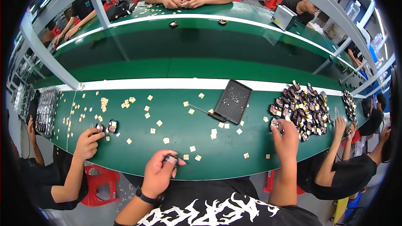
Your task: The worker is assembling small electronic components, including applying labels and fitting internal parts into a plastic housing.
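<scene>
My left hand (157, 175), with a dark band at the wrist, is closed round a small black part (170, 158) near the front edge of the green table. The part's exact kind is hard to make out. At the near left edge of a heap of small black parts (302, 111) with pink and yellow marks is my right hand (287, 137). Its thumb and index finger close on one such part (274, 122), which is partly covered by the fingers. Small cream-coloured square pieces (192, 148) lie scattered between my hands and off to the left.
A black perforated tray (234, 100) holding tiny pale bits stands beyond my hands, with a thin metal tool (200, 109) beside it. Co-workers sit left, right and opposite; one hand at left (86, 143) holds a similar part. Dark conveyor and white frame (50, 54) lie beyond.
</scene>
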`<state>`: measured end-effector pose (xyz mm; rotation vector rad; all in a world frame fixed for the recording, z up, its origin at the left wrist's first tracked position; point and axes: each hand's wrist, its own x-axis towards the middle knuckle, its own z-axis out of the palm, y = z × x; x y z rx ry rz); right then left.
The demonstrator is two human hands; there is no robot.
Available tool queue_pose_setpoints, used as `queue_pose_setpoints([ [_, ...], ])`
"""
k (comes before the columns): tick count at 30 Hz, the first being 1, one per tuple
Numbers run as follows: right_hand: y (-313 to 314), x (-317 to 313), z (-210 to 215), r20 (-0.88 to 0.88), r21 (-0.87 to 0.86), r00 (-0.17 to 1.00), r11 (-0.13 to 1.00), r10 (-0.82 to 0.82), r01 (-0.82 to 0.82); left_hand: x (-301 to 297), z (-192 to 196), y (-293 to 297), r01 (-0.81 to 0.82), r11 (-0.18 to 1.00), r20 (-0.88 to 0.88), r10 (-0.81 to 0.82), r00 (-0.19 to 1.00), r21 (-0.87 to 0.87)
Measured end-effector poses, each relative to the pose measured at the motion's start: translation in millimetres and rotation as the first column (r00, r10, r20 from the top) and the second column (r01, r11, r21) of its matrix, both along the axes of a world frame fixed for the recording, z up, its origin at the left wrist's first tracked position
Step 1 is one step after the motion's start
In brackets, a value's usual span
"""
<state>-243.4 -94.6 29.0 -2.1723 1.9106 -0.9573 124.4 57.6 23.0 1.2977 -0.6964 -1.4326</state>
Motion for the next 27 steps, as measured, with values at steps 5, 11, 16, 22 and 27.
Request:
queue_pose_setpoints([
  [5,-37.9,21.3,12.5,-0.262,-0.009,0.958,0.992,0.121,-0.128,40.8,-4.5,12.5,-0.14,0.981,0.383,0.181,0.906,-0.133],
  [11,-81.1,-12.0,-8.5,-0.459,0.12,0.873,0.985,0.163,-0.121,83.1,-6.3,21.8,-0.36,0.927,0.301,0.375,0.877,-0.105],
  [16,-83.4,-9.6,-4.5,-0.431,0.229,0.866,0.959,0.255,-0.168,114.2,-11.1,34.7,-0.502,0.845,0.383,0.533,0.755,-0.185],
  [22,-74.7,1.1,-0.2,-0.331,0.109,0.875,0.936,0.353,-0.336,196.7,-32.2,37.4,-0.47,0.796,0.828,0.52,0.208,-0.382],
  [27,-26.8,46.7,26.3,-0.107,0.092,0.875,0.881,0.472,-0.464,222.3,-34.7,23.0,-0.394,0.846,0.931,0.353,-0.093,-0.36],
])
